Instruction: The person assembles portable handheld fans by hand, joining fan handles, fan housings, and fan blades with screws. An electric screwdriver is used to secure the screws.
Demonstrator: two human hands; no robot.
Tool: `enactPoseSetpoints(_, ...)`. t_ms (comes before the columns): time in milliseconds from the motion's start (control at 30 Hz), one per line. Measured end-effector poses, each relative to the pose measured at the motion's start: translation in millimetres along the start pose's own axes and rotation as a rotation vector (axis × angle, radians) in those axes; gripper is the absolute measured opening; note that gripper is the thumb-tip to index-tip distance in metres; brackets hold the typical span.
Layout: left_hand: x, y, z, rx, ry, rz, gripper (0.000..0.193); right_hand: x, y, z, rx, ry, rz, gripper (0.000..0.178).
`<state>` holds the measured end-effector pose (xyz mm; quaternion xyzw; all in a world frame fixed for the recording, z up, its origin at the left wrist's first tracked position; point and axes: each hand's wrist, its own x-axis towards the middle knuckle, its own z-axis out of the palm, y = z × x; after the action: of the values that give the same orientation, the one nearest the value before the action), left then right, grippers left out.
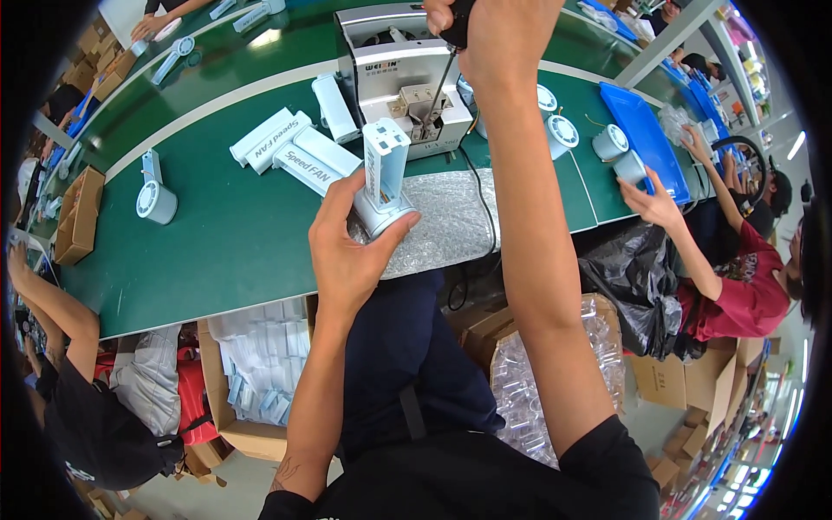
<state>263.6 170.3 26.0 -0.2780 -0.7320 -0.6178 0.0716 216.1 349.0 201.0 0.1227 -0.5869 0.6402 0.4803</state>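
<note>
The step in hand looks like picking up a screw: the right hand (501,36), cut by the upper edge of the view, has its grip curled tight around a black-handled driver (459,24), whose shaft slants down into the open front of the silver machine (368,80) on the far side of the table (234,260). Whether a screw sits on the tip cannot be told. The left hand (347,247) has its grip spread wide around the round base of a pale fan housing (386,169), standing slightly tilted on the silvery mat (451,221) at the table's near edge. The next move probably calls for lifting the driver straight out, then lining it up over the housing while the left grip keeps the base steady
</note>
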Motion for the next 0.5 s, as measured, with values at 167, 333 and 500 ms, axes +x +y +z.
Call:
enactPoseSetpoints(167, -0.2, 1.7, -1.0, -0.014, -0.002, 0.007, 0.062, -4.0, -5.5, -2.3, -0.004, 0.001, 0.017, 0.072)
enactPoseSetpoints(333, 0.0, 0.7, 1.3, 0.002, 0.000, 0.013, 0.062, -3.3, -1.4, -4.4, -0.009, 0.058, -0.056, 0.073)
enactPoseSetpoints(500, -0.4, -1.3, -1.0, -0.005, 0.004, 0.019, 0.063, 2.3, 1.0, -5.4, -0.003, 0.025, 0.032, 0.074)
